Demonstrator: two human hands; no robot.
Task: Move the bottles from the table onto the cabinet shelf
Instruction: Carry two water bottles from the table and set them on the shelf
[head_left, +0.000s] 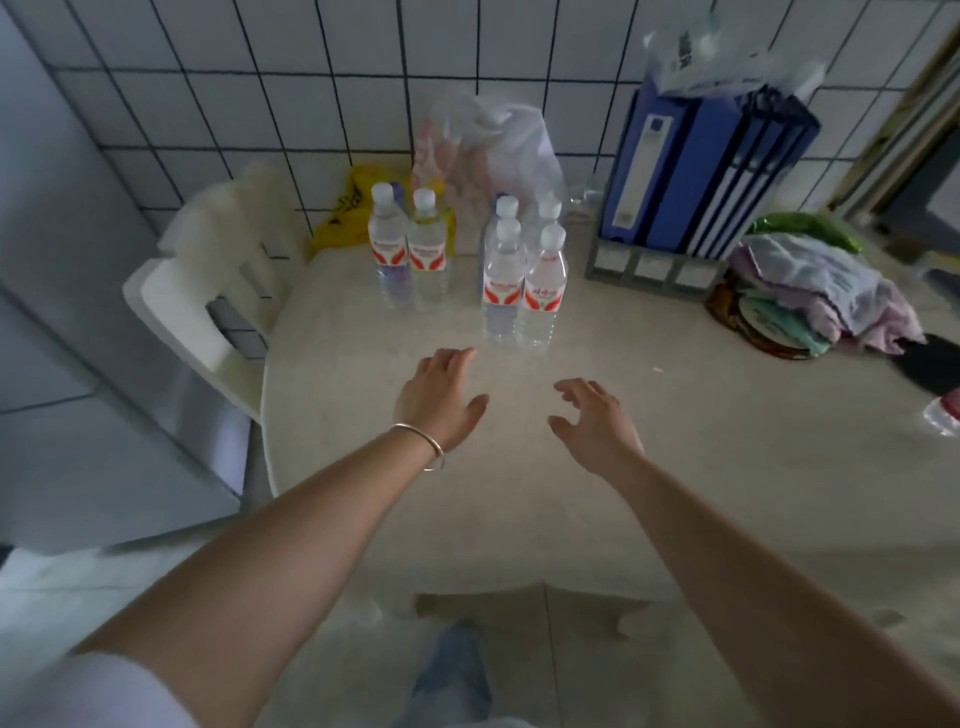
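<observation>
Several clear water bottles with white caps and red-and-white labels stand upright on the pale table (675, 493). Two stand as a left pair (408, 249). A tighter group (522, 280) stands to their right, its front two bottles nearest me. My left hand (441, 402), with a silver bangle on the wrist, hovers above the table just short of the front bottles, fingers relaxed and empty. My right hand (597, 426) hovers beside it, fingers spread and slightly curled, holding nothing. Neither hand touches a bottle. The cabinet shelf is not visible.
Blue binders (696, 176) stand in a grey rack at the back right, with plastic bags on top. A white plastic bag (498, 150) and a yellow bag (353, 208) sit behind the bottles. Folded cloths (821, 291) lie at right. A white chair (208, 291) stands left of the table.
</observation>
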